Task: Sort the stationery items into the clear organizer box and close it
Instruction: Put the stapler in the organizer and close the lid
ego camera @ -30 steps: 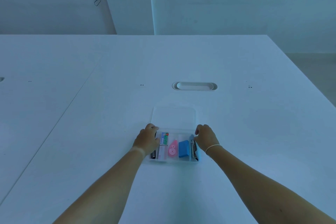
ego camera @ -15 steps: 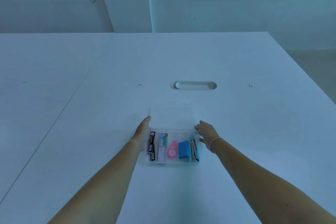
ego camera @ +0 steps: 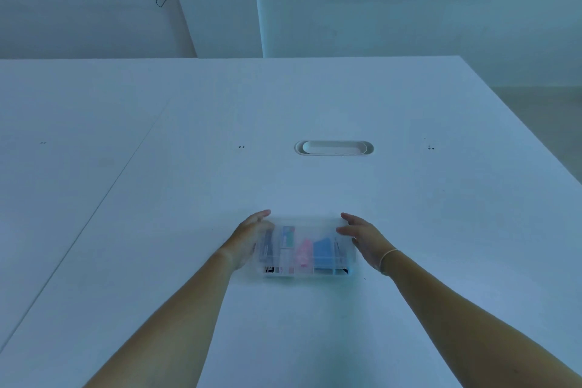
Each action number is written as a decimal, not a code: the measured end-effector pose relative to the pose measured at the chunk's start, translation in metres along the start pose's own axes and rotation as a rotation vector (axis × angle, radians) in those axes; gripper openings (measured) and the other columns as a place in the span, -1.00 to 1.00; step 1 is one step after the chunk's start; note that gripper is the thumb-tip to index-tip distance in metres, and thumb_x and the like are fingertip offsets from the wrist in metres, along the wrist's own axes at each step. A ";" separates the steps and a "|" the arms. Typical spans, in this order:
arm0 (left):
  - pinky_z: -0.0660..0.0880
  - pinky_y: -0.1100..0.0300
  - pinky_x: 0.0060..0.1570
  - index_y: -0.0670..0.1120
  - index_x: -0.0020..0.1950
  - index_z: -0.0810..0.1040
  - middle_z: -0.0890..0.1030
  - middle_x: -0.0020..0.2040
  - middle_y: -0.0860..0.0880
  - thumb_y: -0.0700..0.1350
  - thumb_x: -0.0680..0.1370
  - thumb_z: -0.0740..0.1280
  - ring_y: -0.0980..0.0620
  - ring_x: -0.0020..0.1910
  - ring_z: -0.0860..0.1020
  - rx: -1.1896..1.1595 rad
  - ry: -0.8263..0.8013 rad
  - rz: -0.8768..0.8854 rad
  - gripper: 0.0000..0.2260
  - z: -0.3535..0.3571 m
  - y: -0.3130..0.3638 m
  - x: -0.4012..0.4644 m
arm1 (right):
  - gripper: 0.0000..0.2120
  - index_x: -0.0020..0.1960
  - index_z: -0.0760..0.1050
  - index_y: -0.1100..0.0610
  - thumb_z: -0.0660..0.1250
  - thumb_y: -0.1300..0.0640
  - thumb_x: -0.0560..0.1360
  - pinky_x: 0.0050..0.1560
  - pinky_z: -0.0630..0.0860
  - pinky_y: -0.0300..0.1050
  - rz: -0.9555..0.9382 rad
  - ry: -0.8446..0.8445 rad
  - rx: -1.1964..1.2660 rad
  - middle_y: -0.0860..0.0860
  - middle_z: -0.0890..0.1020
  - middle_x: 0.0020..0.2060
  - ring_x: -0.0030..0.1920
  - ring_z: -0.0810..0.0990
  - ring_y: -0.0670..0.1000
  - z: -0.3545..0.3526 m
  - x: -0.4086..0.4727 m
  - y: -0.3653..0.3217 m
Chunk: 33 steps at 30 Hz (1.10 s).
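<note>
The clear organizer box (ego camera: 304, 275) sits on the white table in front of me. Its clear lid (ego camera: 310, 223) is folded down over the compartments and looks blurred. Through it I see a black pen-like item (ego camera: 267, 250), a green and white pack (ego camera: 287, 238), a pink correction tape (ego camera: 302, 254), a blue eraser (ego camera: 323, 253) and a dark item at the right end (ego camera: 339, 253). My left hand (ego camera: 250, 235) holds the lid's left edge. My right hand (ego camera: 360, 231) holds its right edge. The front gap of the box still shows.
The white table (ego camera: 441, 230) stretches far on all sides, with an oval cable port (ego camera: 333, 147) beyond the box. A seam (ego camera: 94, 208) runs diagonally on the left. The table's right edge drops to the floor (ego camera: 551, 123).
The lid lay flat open behind the box; both hands moved to its sides and swung it forward and down over the compartments.
</note>
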<state>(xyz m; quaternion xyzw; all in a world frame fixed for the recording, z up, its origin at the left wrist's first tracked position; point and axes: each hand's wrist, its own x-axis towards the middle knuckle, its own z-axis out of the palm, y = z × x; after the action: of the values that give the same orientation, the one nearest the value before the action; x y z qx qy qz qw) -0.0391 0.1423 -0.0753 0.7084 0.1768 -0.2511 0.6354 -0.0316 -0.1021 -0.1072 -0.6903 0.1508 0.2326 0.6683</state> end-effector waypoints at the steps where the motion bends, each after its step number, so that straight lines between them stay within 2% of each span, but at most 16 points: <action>1: 0.21 0.17 0.30 0.02 0.51 0.23 0.19 0.54 -0.07 -0.19 0.56 0.29 -0.01 0.46 0.24 0.103 -0.034 -0.003 -0.46 -0.003 -0.003 -0.002 | -0.36 0.46 0.19 0.12 0.34 0.26 0.44 0.48 0.16 -0.03 0.005 -0.045 -0.072 0.09 0.31 0.45 0.45 0.25 0.09 -0.001 -0.003 0.002; 4: 0.21 0.08 0.43 0.09 0.56 0.05 0.13 0.57 -0.05 -0.23 0.49 0.40 -0.07 0.53 0.15 0.349 -0.136 -0.044 -0.23 -0.010 -0.009 -0.007 | -0.06 0.53 -0.09 0.03 0.45 0.22 0.38 0.51 0.13 0.01 0.017 -0.150 -0.338 0.07 0.22 0.48 0.50 0.14 0.07 -0.002 -0.010 0.008; 7: 0.21 0.08 0.45 0.08 0.57 -0.05 0.15 0.56 -0.01 -0.21 0.47 0.43 -0.07 0.52 0.17 0.474 -0.152 -0.041 -0.14 -0.009 -0.007 -0.010 | 0.06 0.52 -0.19 0.03 0.51 0.18 0.33 0.51 0.14 0.06 -0.015 -0.129 -0.501 0.06 0.17 0.51 0.49 0.16 0.09 0.001 -0.011 0.011; 15: 0.23 0.12 0.44 0.01 0.58 -0.08 0.12 0.57 -0.02 -0.23 0.46 0.45 -0.07 0.52 0.18 0.627 -0.102 0.010 -0.12 -0.001 -0.008 -0.009 | 0.04 0.52 -0.22 0.08 0.49 0.15 0.36 0.50 0.13 -0.01 -0.076 -0.086 -0.656 0.04 0.06 0.54 0.51 0.12 0.08 0.007 -0.015 0.008; 21: 0.29 0.11 0.40 0.02 0.58 -0.08 0.17 0.56 -0.06 -0.26 0.45 0.45 -0.11 0.48 0.25 0.612 -0.075 -0.021 -0.11 0.001 -0.002 -0.006 | 0.04 0.52 -0.19 0.04 0.50 0.19 0.34 0.42 0.24 -0.03 -0.038 -0.036 -0.608 0.12 0.27 0.46 0.44 0.27 0.13 0.007 -0.016 0.007; 25: 0.39 0.10 0.36 0.01 0.57 -0.06 0.23 0.53 -0.06 -0.31 0.45 0.43 -0.11 0.41 0.36 0.594 -0.061 -0.025 -0.12 0.005 0.004 0.002 | 0.00 0.52 -0.17 0.06 0.47 0.22 0.36 0.34 0.30 -0.09 -0.022 0.005 -0.597 0.14 0.34 0.42 0.37 0.35 0.14 0.005 -0.014 0.003; 33: 0.43 0.07 0.32 0.03 0.57 -0.03 0.23 0.53 -0.08 -0.32 0.45 0.40 -0.11 0.39 0.38 0.603 -0.058 0.042 -0.15 0.035 0.035 0.031 | -0.03 0.53 -0.17 0.09 0.44 0.27 0.37 0.40 0.24 -0.06 -0.021 0.095 -0.619 0.16 0.22 0.49 0.45 0.25 0.16 -0.030 0.000 -0.030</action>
<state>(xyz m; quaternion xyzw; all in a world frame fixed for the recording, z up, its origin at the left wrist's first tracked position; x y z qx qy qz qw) 0.0013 0.1005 -0.0667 0.8612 0.0615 -0.2991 0.4064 -0.0122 -0.1301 -0.0821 -0.8725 0.0967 0.2280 0.4212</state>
